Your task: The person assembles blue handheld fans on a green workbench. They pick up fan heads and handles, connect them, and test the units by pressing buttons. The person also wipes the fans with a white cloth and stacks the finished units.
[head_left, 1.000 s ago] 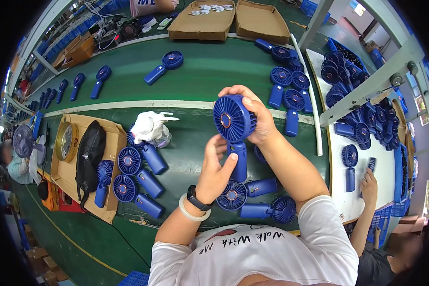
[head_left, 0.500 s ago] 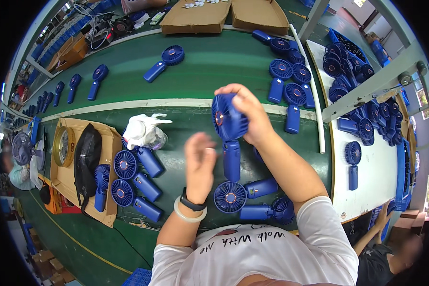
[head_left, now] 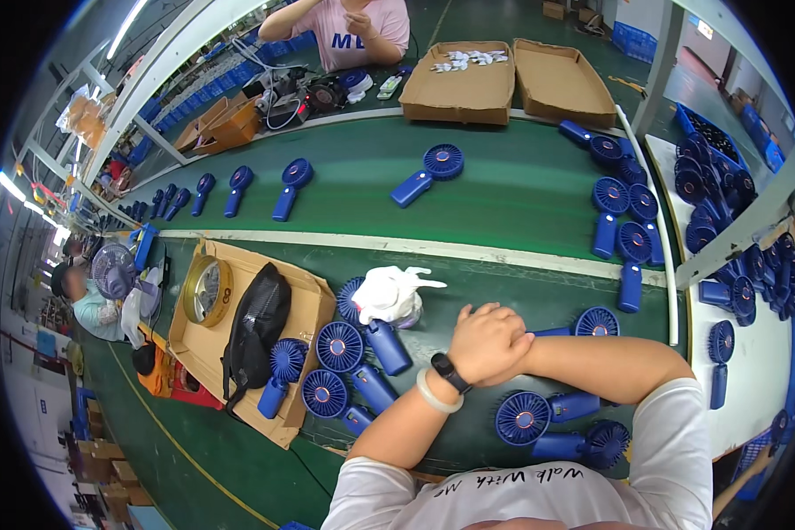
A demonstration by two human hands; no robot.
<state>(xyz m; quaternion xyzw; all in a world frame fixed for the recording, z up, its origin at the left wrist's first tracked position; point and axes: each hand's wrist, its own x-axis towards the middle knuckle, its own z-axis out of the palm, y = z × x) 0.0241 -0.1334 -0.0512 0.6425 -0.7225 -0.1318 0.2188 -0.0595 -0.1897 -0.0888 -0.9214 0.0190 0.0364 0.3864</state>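
My two hands meet above the green table. My left hand (head_left: 482,343), with a dark watch and a pale bangle at its wrist, is closed over my right hand (head_left: 519,360). The right hand's fingers are mostly hidden, and I make out nothing held between the hands. Behind my right forearm lies a blue handheld fan (head_left: 596,321), its handle partly covered. Nearer me are two more blue fans (head_left: 522,417) (head_left: 606,442). To the left, several blue fans (head_left: 340,345) lie beside a white cloth-like bundle (head_left: 390,294).
A cardboard tray (head_left: 185,329) at the left holds a black pouch (head_left: 258,320) and a tape roll (head_left: 207,290). Beyond, a green belt (head_left: 353,181) carries spaced fans. A white rail (head_left: 659,230) borders a white side table (head_left: 703,371) with piled fans. Another person (head_left: 362,40) sits opposite.
My right hand no longer shows the blue fan it held. My hands have come together, left over right. The view has swung, shifting the scene right and down.
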